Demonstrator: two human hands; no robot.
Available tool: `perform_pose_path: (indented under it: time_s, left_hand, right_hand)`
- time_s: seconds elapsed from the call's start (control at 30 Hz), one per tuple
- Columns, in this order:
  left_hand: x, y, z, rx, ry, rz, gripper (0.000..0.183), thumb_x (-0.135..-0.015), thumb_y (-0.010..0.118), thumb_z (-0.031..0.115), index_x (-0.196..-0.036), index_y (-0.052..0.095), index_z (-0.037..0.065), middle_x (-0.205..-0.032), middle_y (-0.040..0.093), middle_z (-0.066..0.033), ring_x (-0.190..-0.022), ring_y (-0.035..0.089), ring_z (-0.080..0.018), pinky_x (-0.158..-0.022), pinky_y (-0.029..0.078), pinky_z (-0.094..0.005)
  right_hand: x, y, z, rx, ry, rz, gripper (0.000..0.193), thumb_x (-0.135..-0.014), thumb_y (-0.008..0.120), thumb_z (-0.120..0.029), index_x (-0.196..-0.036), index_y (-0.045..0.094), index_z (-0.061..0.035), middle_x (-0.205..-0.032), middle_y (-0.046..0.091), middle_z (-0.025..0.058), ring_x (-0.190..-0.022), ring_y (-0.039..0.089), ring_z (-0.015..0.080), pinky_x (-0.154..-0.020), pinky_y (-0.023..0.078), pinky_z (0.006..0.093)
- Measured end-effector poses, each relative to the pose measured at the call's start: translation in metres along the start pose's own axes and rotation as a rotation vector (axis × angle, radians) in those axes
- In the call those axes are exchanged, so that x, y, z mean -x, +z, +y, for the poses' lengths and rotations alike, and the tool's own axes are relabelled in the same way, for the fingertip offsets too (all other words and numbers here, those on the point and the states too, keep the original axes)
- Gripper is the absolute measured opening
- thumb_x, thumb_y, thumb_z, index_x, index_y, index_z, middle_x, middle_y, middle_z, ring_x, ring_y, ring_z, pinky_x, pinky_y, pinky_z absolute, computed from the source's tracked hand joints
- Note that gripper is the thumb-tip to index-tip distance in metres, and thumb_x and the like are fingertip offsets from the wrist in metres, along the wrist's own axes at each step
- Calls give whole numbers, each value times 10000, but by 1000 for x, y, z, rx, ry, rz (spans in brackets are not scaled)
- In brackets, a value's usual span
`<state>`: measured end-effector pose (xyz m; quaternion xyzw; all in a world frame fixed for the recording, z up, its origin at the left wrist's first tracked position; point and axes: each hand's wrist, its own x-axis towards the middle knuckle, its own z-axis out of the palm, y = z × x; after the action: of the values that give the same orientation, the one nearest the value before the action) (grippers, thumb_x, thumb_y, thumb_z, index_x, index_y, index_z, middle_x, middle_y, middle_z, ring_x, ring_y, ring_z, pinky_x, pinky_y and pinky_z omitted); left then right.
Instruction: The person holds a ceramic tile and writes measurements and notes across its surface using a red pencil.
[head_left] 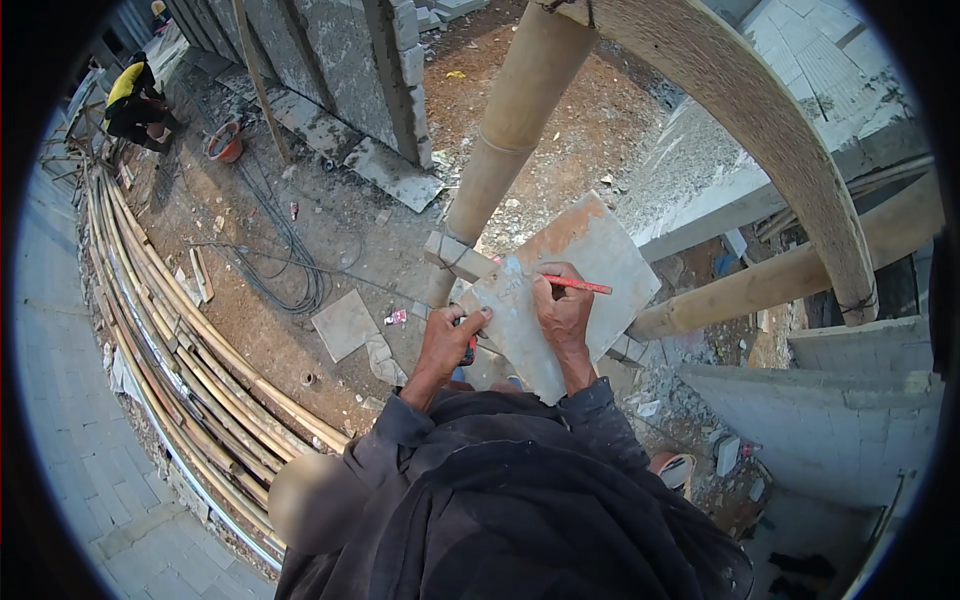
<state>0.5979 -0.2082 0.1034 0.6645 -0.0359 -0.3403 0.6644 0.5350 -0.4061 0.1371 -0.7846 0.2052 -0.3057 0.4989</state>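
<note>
A pale, dusty tile (622,262) with an irregular edge and an orange-brown smear lies tilted in front of me, beside a bamboo post. My right hand (566,322) rests on it, fingers closed around a red carpenter's pencil (582,285) that points to the right. At the tile's left edge is my left hand (447,343), curled, its thumb close to the edge. A small red-and-black tool (469,351) shows under its fingers, mostly hidden; its kind is unclear.
Thick bamboo poles (508,125) stand and cross ahead and right. Long bamboo poles (190,340) lie stacked at left. A coiled cable (300,268), another tile (345,325) and an orange bucket (226,143) are on the ground. A person (135,103) crouches far left. Block walls (830,420) stand right.
</note>
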Motion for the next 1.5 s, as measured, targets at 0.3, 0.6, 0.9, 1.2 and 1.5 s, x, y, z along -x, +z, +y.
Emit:
perform_pose_path:
  time_s: [0.3, 0.6, 0.9, 1.2, 1.5]
  left_hand:
    - [4, 0, 8, 2, -44, -15, 349, -932, 813, 336, -833, 746, 8, -677, 639, 8, -573, 525, -54, -524, 380, -261]
    - [3, -1, 3, 20, -9, -13, 348, -921, 811, 334, -808, 745, 11, -641, 618, 10, -547, 499, -51, -500, 358, -281]
    - [0, -2, 1, -17, 9, -17, 354, -930, 803, 330, -799, 740, 8, -647, 621, 6, -563, 503, -60, -521, 367, -287]
    - [3, -1, 4, 5, -11, -19, 357, -929, 800, 334, -843, 752, -10, -699, 649, 1, -604, 520, -65, -551, 390, -291]
    - [1, -3, -1, -3, -23, -8, 337, -928, 806, 317, -832, 747, -1, -713, 665, -5, -619, 548, -70, -566, 409, -275]
  right_hand:
    - [3, -1, 0, -26, 10, -2, 56, -906, 698, -2, -955, 725, -4, -882, 717, 70, -719, 649, 124, -632, 510, 290]
    - [3, 4, 0, -30, -72, -66, 64, -907, 724, -7, -966, 747, 0, -905, 732, 86, -756, 680, 145, -659, 529, 298]
    - [3, 0, -1, -58, -20, -61, 67, -952, 719, -43, -1001, 742, -5, -848, 690, 20, -710, 596, 75, -629, 471, 259]
    - [-2, -21, 12, -215, 161, 39, 85, -970, 718, -43, -1048, 720, -11, -797, 634, -41, -693, 536, 26, -609, 420, 221]
    - [-2, -7, 0, -30, -112, -125, 76, -947, 725, -26, -1015, 745, 1, -913, 716, 24, -755, 613, 66, -664, 492, 243]
